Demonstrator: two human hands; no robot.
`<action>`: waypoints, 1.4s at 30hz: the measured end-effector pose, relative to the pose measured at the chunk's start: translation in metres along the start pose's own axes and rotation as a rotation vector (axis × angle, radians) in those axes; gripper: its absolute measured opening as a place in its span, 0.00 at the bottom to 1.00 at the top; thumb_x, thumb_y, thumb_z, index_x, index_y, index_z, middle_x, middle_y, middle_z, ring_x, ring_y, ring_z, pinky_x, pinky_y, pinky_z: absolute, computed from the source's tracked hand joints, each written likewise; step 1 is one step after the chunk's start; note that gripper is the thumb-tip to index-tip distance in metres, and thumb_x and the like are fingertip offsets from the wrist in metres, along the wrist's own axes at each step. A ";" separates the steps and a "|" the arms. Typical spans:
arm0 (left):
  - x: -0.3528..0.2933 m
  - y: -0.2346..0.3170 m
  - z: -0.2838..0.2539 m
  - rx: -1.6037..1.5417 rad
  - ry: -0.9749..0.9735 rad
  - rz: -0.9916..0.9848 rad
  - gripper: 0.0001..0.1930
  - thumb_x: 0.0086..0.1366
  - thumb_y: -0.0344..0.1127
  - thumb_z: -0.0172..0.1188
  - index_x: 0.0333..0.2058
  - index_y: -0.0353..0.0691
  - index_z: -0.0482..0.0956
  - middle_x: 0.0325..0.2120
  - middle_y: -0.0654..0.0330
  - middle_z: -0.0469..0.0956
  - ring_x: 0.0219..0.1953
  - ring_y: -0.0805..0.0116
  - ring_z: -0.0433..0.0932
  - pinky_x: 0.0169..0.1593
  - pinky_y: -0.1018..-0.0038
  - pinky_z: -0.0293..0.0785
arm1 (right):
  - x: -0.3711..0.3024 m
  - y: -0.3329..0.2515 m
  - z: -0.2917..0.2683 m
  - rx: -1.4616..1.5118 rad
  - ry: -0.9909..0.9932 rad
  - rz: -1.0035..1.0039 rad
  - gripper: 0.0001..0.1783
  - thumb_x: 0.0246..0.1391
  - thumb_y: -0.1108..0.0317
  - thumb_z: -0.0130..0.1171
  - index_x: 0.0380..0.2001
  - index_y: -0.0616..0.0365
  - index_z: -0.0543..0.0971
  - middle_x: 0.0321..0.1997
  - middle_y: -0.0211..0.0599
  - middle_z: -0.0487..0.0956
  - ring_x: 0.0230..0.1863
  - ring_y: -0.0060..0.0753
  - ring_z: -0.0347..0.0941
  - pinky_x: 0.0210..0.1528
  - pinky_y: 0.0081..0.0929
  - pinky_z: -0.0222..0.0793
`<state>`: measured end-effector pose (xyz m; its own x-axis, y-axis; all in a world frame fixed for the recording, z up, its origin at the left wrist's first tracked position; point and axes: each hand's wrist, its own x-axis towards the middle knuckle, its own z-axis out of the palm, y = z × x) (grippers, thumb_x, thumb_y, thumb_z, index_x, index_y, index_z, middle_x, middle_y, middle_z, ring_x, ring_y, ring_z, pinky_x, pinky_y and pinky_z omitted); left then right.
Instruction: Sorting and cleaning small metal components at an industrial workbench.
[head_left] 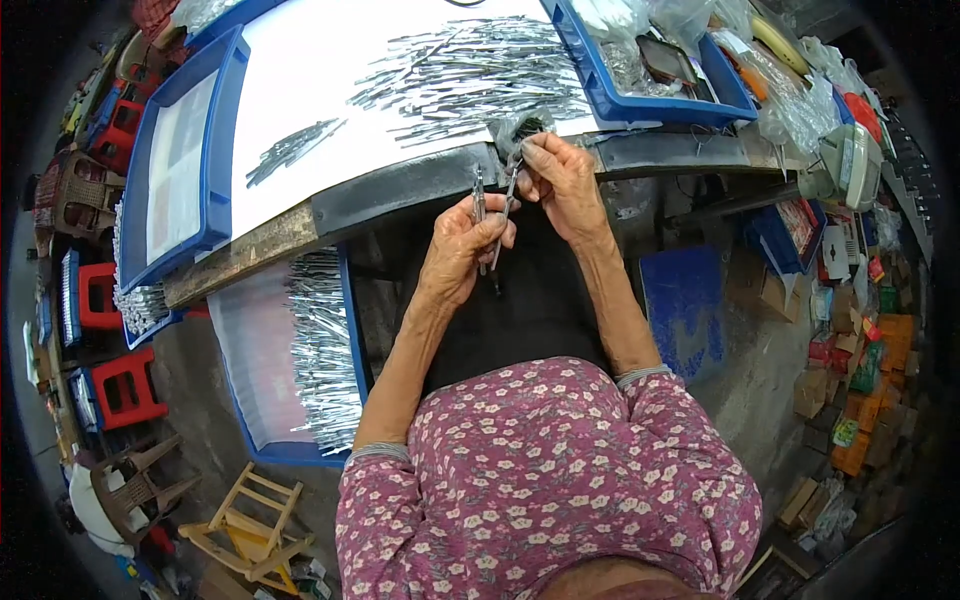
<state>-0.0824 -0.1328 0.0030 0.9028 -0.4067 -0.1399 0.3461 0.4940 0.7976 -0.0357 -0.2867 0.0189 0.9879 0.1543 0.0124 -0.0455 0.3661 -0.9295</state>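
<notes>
My left hand [455, 245] is closed around a few slender silver-grey metal sticks [478, 190], in front of the table edge. One of them, a thin dark-tipped stick [508, 190], slants up toward my right hand [568, 185], whose thumb and fingers pinch at its upper end. What exactly those fingertips hold is too small to make out. Just behind them, a greyish plastic bag [507, 130] with dark small contents sits at the table's edge. Beyond it a wide heap of similar sticks [480, 80] covers the white tabletop [290, 75], and a smaller bunch [292, 150] lies to the left.
Blue trays stand on the table at left [218, 150] and at right [640, 108], the right one full of plastic bags. Below the table at left, another blue tray [245, 420] holds many sticks. Red stools [128, 388] and a wooden folding stool [250, 530] stand farther left.
</notes>
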 end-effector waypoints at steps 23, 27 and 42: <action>-0.004 -0.013 -0.009 0.073 0.000 0.003 0.09 0.56 0.32 0.57 0.33 0.34 0.71 0.18 0.66 0.68 0.20 0.79 0.64 0.25 0.85 0.58 | -0.027 0.005 0.003 -0.252 0.023 -0.062 0.08 0.53 0.70 0.50 0.26 0.63 0.73 0.16 0.28 0.71 0.16 0.14 0.66 0.18 0.11 0.60; -0.005 -0.011 -0.007 0.122 0.021 -0.019 0.08 0.56 0.31 0.56 0.33 0.34 0.71 0.18 0.65 0.68 0.20 0.79 0.64 0.25 0.85 0.58 | -0.022 -0.001 -0.010 -0.325 -0.098 -0.007 0.07 0.53 0.70 0.51 0.26 0.62 0.73 0.16 0.27 0.71 0.17 0.13 0.66 0.19 0.11 0.61; -0.012 0.013 -0.013 -0.095 0.002 -0.037 0.11 0.60 0.33 0.53 0.39 0.34 0.71 0.20 0.65 0.69 0.22 0.79 0.66 0.26 0.85 0.61 | 0.049 0.010 -0.039 -1.247 0.136 -0.581 0.07 0.46 0.71 0.52 0.29 0.64 0.74 0.27 0.47 0.74 0.27 0.45 0.71 0.31 0.37 0.66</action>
<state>-0.0853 -0.1114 0.0070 0.8894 -0.4247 -0.1692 0.4018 0.5497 0.7323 0.0181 -0.3114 -0.0043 0.8292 0.1478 0.5390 0.4638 -0.7201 -0.5161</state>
